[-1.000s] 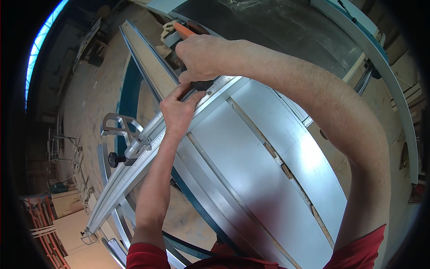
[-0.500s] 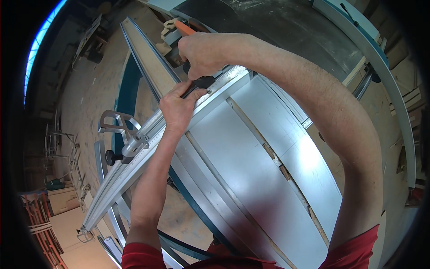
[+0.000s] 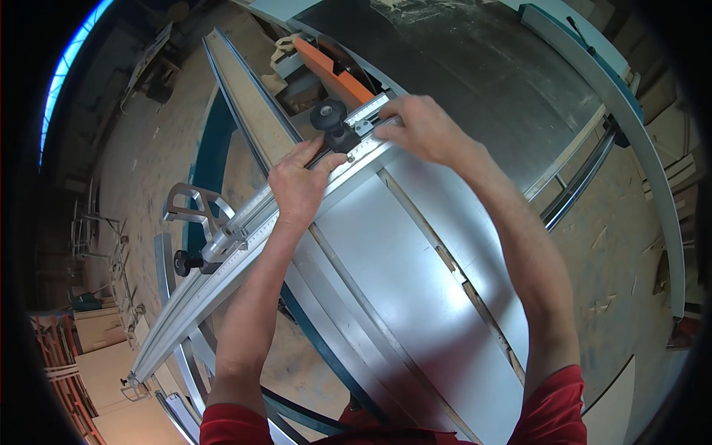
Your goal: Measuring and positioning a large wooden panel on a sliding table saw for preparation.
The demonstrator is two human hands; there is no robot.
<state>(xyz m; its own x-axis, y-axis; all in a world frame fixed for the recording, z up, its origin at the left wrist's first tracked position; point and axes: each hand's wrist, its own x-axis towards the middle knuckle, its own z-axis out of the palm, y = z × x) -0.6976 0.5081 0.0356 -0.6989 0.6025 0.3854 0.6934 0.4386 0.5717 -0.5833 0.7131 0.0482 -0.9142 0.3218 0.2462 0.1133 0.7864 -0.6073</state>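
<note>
Both forearms come up from the lower edge, bare below red sleeves, and converge toward the upper middle. The left hand [image 3: 300,189] lies palm down, wrist straight, its fingers stretched forward and lightly curled at the tips. The right hand [image 3: 424,130] reaches further, wrist bent slightly inward, fingers pointing left and pressed together, thumb tucked beneath them.

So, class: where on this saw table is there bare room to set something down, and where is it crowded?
Free: the grey sliding table between the forearms, and the dark table beyond the right hand. Crowded: along the fence rail, where the left hand sits by the black knob and orange guard.
</note>
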